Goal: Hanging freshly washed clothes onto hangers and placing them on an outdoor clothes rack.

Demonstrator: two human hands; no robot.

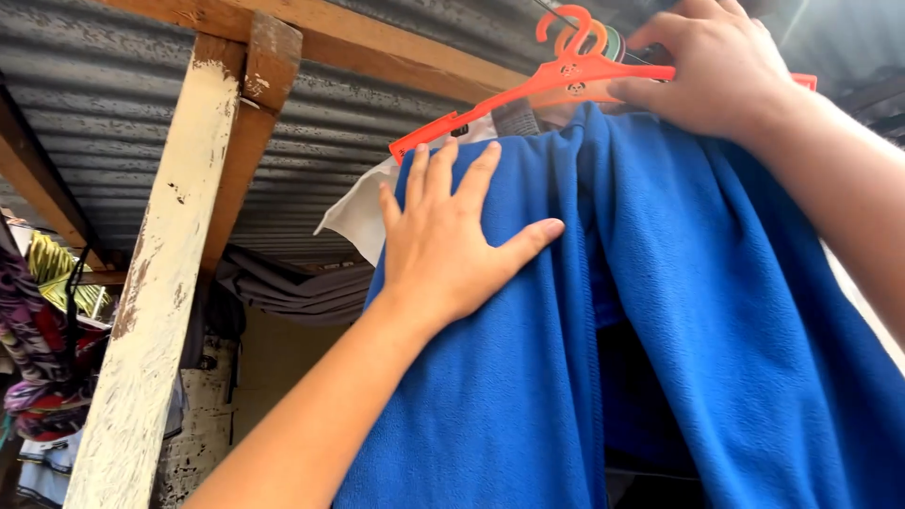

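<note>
A large blue fleece cloth (679,311) hangs draped over an orange plastic hanger (514,92) near the top of the view. My left hand (451,236) lies flat on the cloth's left side, fingers spread and pointing up. My right hand (714,66) is closed around the hanger's bar and the top fold of the blue cloth at upper right. Behind the cloth a white garment (363,209) and a grey one (515,117) hang on neighbouring hangers.
A peeling cream wooden post (156,311) runs diagonally at left under a corrugated metal roof (104,85) with wooden beams (377,42). Patterned clothes (38,358) hang at far left. Grey fabric (302,292) sags behind, above a pale wall (273,363).
</note>
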